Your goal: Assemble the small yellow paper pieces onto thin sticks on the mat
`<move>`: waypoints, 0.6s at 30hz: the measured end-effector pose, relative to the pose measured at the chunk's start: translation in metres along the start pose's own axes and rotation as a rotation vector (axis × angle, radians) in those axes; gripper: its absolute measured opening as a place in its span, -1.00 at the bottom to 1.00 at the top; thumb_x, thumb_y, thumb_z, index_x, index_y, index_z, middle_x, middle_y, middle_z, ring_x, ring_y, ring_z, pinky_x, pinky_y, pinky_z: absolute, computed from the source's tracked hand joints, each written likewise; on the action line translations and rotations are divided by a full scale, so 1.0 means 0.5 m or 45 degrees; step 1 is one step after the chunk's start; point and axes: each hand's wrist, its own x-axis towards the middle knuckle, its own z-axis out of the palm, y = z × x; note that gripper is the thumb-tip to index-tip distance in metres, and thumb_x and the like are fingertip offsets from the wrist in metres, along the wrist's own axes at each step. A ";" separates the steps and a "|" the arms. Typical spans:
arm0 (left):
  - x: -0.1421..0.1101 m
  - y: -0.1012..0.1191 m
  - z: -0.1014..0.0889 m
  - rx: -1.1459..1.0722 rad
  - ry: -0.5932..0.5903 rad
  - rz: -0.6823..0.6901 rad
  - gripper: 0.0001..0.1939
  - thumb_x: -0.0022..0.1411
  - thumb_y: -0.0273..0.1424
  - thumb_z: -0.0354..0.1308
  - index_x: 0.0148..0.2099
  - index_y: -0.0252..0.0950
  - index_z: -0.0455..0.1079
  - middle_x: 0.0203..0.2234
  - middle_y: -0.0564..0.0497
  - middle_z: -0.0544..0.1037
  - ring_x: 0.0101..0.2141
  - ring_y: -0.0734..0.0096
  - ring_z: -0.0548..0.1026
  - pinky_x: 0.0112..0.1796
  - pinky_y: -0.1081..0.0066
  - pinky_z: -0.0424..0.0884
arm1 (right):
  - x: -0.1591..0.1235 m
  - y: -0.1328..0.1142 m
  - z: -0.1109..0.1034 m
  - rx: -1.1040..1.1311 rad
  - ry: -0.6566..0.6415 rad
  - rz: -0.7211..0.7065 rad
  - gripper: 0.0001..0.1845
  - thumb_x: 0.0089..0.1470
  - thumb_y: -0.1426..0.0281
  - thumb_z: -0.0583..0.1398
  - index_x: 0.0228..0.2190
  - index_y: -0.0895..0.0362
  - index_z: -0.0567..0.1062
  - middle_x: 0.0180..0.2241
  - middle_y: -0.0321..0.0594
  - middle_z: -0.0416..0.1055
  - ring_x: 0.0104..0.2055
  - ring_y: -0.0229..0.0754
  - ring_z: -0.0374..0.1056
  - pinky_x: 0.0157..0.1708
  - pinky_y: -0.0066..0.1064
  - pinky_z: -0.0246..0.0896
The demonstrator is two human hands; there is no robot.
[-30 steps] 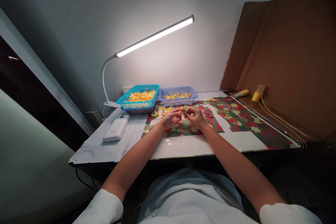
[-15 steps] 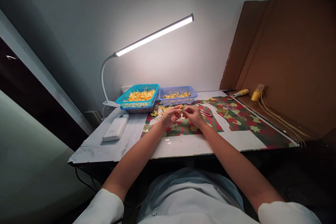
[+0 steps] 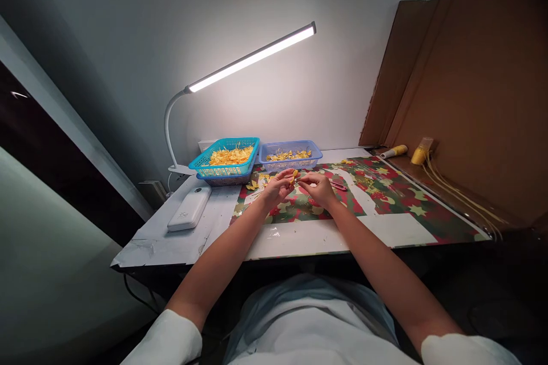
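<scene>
A grey wall (image 3: 342,80) fills the upper frame, with cardboard (image 3: 479,80) standing at the right. The bench (image 3: 299,241) spans the middle, partly under a patterned sheet (image 3: 402,194), and a lamp (image 3: 252,58) shines above it at upper centre. A teal basket (image 3: 225,170) and a blue basket (image 3: 291,163) sit at its back, both holding yellow pieces. At frame centre, the left hand (image 3: 279,187) pinches a small yellow piece (image 3: 295,173); the right hand (image 3: 317,188) curls just beside it, whether its fingers grip anything too small to tell. Such thin material probably calls for a light left pinch, braced wrists and short right-hand moves.
</scene>
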 end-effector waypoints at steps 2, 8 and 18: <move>-0.001 0.000 0.003 -0.009 0.012 0.007 -0.69 -0.08 -0.65 0.23 -0.22 -0.32 0.44 -0.34 -0.03 0.55 -0.37 0.55 0.48 -0.31 0.53 0.35 | -0.001 -0.002 -0.002 -0.011 0.023 0.018 -0.79 -0.04 0.23 0.24 -0.51 0.10 0.55 -0.47 -0.16 0.49 -0.40 -0.15 0.36 -0.36 -0.31 0.25; 0.000 0.000 0.006 0.027 -0.040 0.021 -0.74 -0.11 -0.65 0.22 -0.28 -0.38 0.50 -0.33 -0.05 0.56 -0.39 0.58 0.45 -0.37 0.57 0.31 | -0.003 -0.012 -0.008 -0.094 0.040 -0.009 -0.85 -0.05 0.32 0.22 -0.56 0.10 0.53 -0.53 -0.20 0.46 -0.45 -0.18 0.32 -0.43 -0.35 0.20; -0.004 -0.002 -0.003 0.011 -0.123 0.013 -0.65 -0.11 -0.63 0.27 -0.18 -0.38 0.52 -0.40 -0.04 0.54 -0.46 0.62 0.40 -0.35 0.54 0.30 | -0.002 -0.018 -0.015 0.000 0.038 -0.041 -0.83 -0.03 0.30 0.22 -0.57 0.11 0.50 -0.55 -0.26 0.36 -0.48 -0.25 0.22 -0.45 -0.37 0.15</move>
